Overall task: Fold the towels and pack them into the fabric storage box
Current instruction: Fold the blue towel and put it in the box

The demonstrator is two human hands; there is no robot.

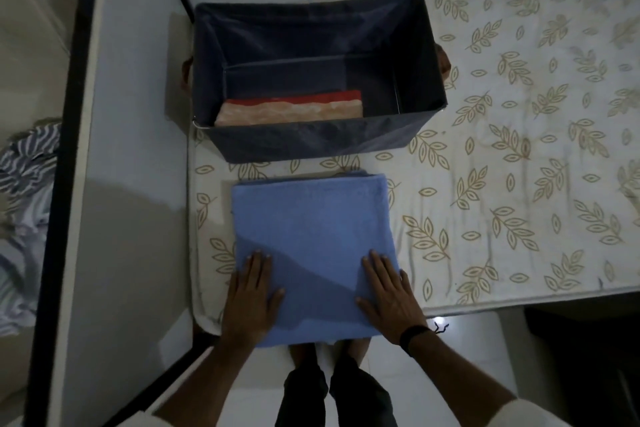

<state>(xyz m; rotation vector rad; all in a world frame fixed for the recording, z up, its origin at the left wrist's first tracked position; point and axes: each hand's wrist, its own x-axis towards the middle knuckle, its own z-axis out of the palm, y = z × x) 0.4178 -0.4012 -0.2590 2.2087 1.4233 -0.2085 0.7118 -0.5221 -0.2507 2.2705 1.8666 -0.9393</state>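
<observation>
**Both palms flat on the folded blue towel**

The left hand (250, 295) lies palm down on the near left part of the blue towel (308, 229), its fingers (258, 265) straight and close together, thumb angled out to the right. The right hand (389, 298) mirrors it on the near right part, fingers straight and slightly spread, thumb pointing in toward the left. Neither hand curls round the cloth; both rest on top of it. The forearms come in from the near edge, angled inward toward the towel, and the right wrist carries a dark band (414, 336).

The towel is folded into a rough rectangle on the mattress (502, 184), which has a leaf print, with its near edge hanging just past the mattress edge. Just beyond it stands the dark fabric storage box (415, 135), open at the top. Inside, against the near wall toward the left, lies a folded peach towel (287, 113) with what looks like a red one (294, 98) behind it, though the light is dim. Striped cloth (27, 163) lies on the floor at far left
</observation>
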